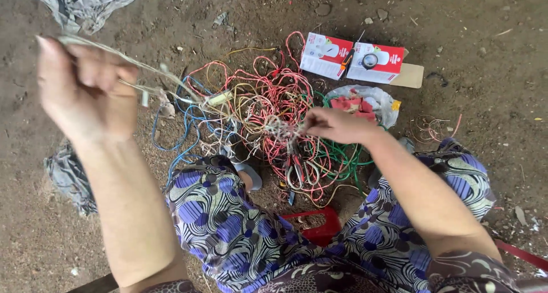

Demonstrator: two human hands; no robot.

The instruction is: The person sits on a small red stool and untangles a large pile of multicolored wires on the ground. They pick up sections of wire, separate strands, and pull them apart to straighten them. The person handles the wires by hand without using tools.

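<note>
left hand [80,90] raised high at the left of the view, grip closed on a thin pale wire [149,70] that stretches taut down toward the tangle. right hand [337,124] low over the middle of the heap, fingertips pinched on a frayed knot of pale strands [281,130], likely the other end of the same wire, though blur hides the link. beneath both, a loose tangle of wires [257,110] in red, pink, yellow, blue and white spread on the dirt floor [485,99], with a coil of green wire [339,156] just right of it. pliers [295,170] lying among the red loops near the knees. behind the heap, two white-and-red boxes [351,56] side by side on a flat piece of cardboard, a clear plastic bag with red pieces [365,104] just before them. grey crumpled sheet [80,5] at the upper left. patterned purple dress [240,230] over both knees, red stool edge [317,221] between them.
</note>
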